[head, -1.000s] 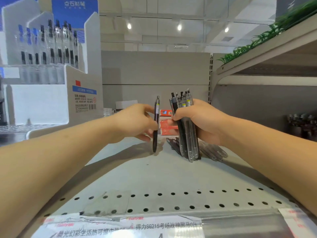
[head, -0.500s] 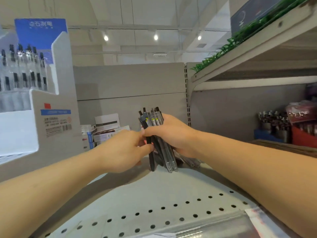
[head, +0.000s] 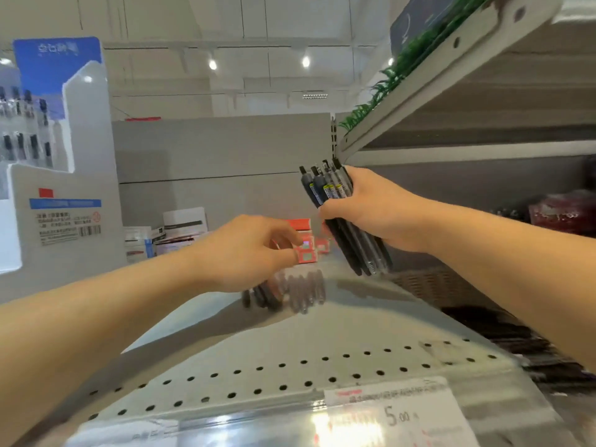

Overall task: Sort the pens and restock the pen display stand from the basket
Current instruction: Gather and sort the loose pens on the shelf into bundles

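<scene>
My right hand (head: 371,209) grips a bundle of several dark pens (head: 329,188), held upright and tilted above the grey shelf (head: 290,337). My left hand (head: 245,253) hovers over a loose pile of dark pens (head: 290,290) lying on the shelf, fingers loosely curled and holding nothing I can see. The white pen display stand (head: 64,201), with pens in its upper tiers, stands at the far left. The pile is blurred by motion.
Small red-and-white boxes (head: 306,243) and white boxes (head: 183,222) stand at the back of the shelf. A price label (head: 393,414) marks the front edge. An upper shelf with green plastic plants (head: 403,66) overhangs at the right. A dark woven basket (head: 435,285) sits at the right.
My left hand has passed its single pen into the bundle and dropped toward the pile on the shelf. My right hand has lifted the bundle up and to the right. The view swung right.
</scene>
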Available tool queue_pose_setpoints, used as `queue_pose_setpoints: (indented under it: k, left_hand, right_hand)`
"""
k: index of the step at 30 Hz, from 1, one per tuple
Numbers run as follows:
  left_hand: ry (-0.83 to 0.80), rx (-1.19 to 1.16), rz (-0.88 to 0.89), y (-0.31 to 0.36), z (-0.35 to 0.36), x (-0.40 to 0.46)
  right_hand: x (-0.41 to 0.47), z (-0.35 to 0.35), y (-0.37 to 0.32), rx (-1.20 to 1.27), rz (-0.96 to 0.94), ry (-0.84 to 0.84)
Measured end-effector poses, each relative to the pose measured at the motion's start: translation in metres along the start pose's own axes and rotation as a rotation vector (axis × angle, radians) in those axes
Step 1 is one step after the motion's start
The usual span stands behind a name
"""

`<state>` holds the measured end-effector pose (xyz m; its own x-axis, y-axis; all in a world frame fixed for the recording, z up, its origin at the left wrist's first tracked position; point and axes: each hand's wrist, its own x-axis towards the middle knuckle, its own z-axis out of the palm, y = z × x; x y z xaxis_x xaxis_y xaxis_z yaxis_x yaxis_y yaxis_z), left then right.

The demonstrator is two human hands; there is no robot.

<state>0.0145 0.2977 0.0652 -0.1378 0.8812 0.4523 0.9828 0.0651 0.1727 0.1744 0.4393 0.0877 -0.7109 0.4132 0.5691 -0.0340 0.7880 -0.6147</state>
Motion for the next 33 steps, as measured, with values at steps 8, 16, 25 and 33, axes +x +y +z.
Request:
queue_pose_setpoints:
  k: [8,16,25,33]
  left_hand:
    - [-0.214,0.252,0.113,0.104,0.069,0.066]
    - [-0.551,0.274,0.082,0.154,0.126,0.105]
    - [-0.569,0.169,0.009,0.141,0.132,0.107]
    - [-0.591,0.175,0.02,0.142,0.13,0.105]
  right_hand:
    - [-0.053,-0.11,0.087,-0.717,0.213,-0.343]
    - [-0.074,-0.129,0.154,-0.926,0.123,-0.739]
    - [-0.08,-0.123,0.198,-0.868,0.001,-0.985]
    - [-0.079,-0.132,0.199,-0.844,0.018,-1.068]
